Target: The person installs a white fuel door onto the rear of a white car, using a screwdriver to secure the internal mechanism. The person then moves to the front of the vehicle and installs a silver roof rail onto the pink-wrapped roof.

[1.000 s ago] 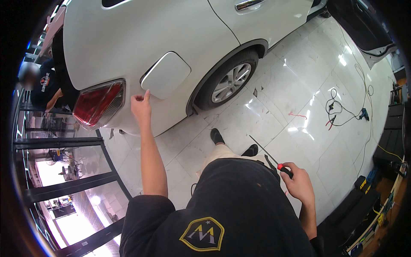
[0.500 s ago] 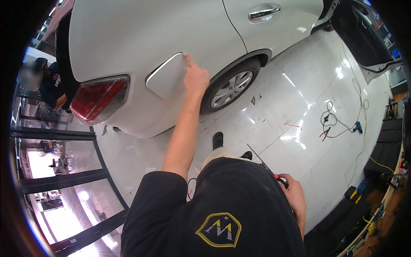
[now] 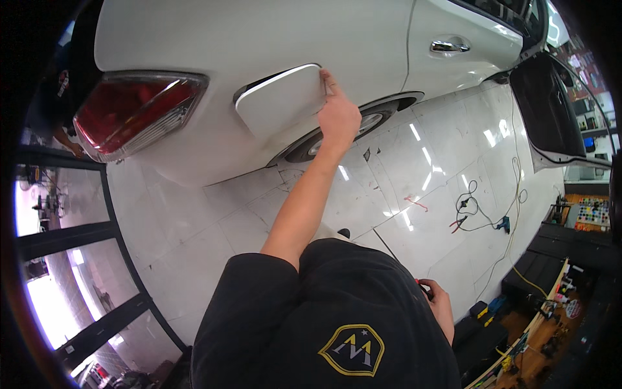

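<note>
My left hand (image 3: 339,120) reaches out to a white car, its index finger stretched to the upper right corner of the fuel flap (image 3: 278,100). The other fingers are partly hidden behind the hand. The flap stands slightly ajar, with a dark gap along its upper left edge. Low at my right side, my right hand (image 3: 440,306) is closed around the red and black handle of a long, thin-shafted screwdriver (image 3: 387,247). Its shaft points forward and to the left, over the floor.
The red tail light (image 3: 139,107) is left of the flap, the rear wheel (image 3: 370,122) right of it. A car door (image 3: 547,104) hangs open at far right. Cables (image 3: 476,204) and a drill (image 3: 504,224) lie on the tiles. Another person's hand (image 3: 70,144) shows at far left.
My view has shifted and come closer to the car. My index finger stays at the flap's corner, and the gap along its edge looks wider. My right hand still holds the screwdriver low.
</note>
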A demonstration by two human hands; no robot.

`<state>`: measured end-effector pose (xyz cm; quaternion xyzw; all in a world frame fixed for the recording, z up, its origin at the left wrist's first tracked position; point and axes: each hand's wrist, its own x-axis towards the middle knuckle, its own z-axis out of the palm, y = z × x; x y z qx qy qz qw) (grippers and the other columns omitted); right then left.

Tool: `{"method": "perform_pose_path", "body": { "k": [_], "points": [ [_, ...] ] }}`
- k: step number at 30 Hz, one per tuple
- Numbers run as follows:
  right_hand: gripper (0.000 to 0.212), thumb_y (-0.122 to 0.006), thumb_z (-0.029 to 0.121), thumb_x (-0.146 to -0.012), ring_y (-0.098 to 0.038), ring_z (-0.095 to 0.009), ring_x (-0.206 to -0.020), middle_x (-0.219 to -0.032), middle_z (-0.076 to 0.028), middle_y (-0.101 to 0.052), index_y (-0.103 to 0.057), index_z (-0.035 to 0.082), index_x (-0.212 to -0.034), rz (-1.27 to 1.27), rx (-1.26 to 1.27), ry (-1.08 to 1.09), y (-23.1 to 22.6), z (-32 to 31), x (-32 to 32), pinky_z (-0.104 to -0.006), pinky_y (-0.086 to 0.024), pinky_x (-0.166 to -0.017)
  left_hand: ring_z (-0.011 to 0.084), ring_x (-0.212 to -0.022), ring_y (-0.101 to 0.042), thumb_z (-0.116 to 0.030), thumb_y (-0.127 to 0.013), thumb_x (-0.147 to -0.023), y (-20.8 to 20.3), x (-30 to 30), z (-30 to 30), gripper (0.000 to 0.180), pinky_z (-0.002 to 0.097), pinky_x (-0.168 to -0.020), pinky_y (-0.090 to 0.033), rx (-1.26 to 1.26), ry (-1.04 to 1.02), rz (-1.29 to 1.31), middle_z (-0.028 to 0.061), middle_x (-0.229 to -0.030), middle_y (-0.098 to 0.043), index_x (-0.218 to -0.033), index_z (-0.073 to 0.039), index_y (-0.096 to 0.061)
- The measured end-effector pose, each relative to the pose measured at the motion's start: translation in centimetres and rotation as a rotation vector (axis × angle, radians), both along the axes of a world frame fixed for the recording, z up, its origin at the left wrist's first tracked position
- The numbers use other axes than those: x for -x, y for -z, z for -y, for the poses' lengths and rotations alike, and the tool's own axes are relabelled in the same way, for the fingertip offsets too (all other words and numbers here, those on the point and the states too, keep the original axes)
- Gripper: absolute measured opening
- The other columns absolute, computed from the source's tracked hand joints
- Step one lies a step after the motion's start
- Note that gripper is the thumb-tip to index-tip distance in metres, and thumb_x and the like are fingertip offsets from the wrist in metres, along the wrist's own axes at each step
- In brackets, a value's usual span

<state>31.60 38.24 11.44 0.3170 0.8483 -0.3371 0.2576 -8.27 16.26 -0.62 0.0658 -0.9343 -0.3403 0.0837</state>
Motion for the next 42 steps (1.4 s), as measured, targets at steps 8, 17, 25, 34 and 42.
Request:
{"method": "perform_pose_path", "body": {
  "k": [8, 17, 25, 34, 42],
  "points": [
    [0.035, -0.067, 0.021, -0.095, -0.071, -0.03, -0.071, -0.084, -0.023, -0.073, -0.066, 0.003, -0.125, 0.062, -0.03, -0.137, -1.5, 2.7, 5.0, -0.0384, -0.054, -0.071, 0.0377, -0.068, -0.068, -0.01, -0.059, -0.084, 5.4, -1.5, 1.0, 0.096, 0.0445, -0.062, -0.058, 0.119, 0.105, 0.043, 0.0219, -0.082, -0.064, -0.161, 0.006, -0.004],
    [0.034, -0.064, 0.018, -0.096, -0.071, -0.032, -0.073, -0.084, -0.025, -0.073, -0.066, 0.002, -0.126, 0.066, 0.001, -0.209, -1.0, 5.6, 8.7, -0.0389, -0.053, -0.072, 0.0336, -0.07, -0.07, -0.007, -0.061, -0.081, 5.1, -2.3, 3.5, 0.098, 0.0388, -0.063, -0.058, 0.113, 0.267, 0.129, 0.0225, -0.086, -0.064, -0.162, 0.005, -0.007],
    [0.039, -0.066, 0.024, -0.097, -0.056, -0.012, -0.068, -0.073, -0.01, -0.066, -0.065, -0.003, -0.125, 0.083, 0.025, -0.16, -0.9, 8.0, 10.2, -0.0296, -0.046, -0.065, 0.0389, -0.073, -0.069, -0.01, -0.057, -0.084, 7.6, -2.8, 4.9, 0.093, 0.0473, -0.066, -0.059, 0.108, 0.343, 0.116, 0.0256, -0.092, -0.063, -0.163, 0.001, -0.01],
    [0.041, -0.067, 0.025, -0.095, -0.052, -0.012, -0.067, -0.072, -0.008, -0.063, -0.065, -0.002, -0.127, 0.106, 0.028, -0.101, -1.2, 10.8, 11.2, -0.0305, -0.044, -0.064, 0.0398, -0.082, -0.071, -0.008, -0.061, -0.082, 10.3, -4.4, 6.4, 0.098, 0.0466, -0.075, -0.058, 0.125, 0.478, 0.258, 0.0287, -0.099, -0.066, -0.163, 0.001, -0.006],
    [0.041, -0.067, 0.025, -0.095, -0.054, -0.013, -0.068, -0.073, -0.01, -0.065, -0.065, -0.001, -0.126, 0.082, 0.046, -0.048, -0.8, 12.6, 11.4, -0.0316, -0.046, -0.066, 0.0418, -0.085, -0.071, -0.01, -0.057, -0.087, 11.1, -5.4, 8.8, 0.093, 0.0498, -0.078, -0.058, 0.103, 0.611, 0.409, 0.031, -0.108, -0.065, -0.163, 0.0, -0.004]
  ]
}}
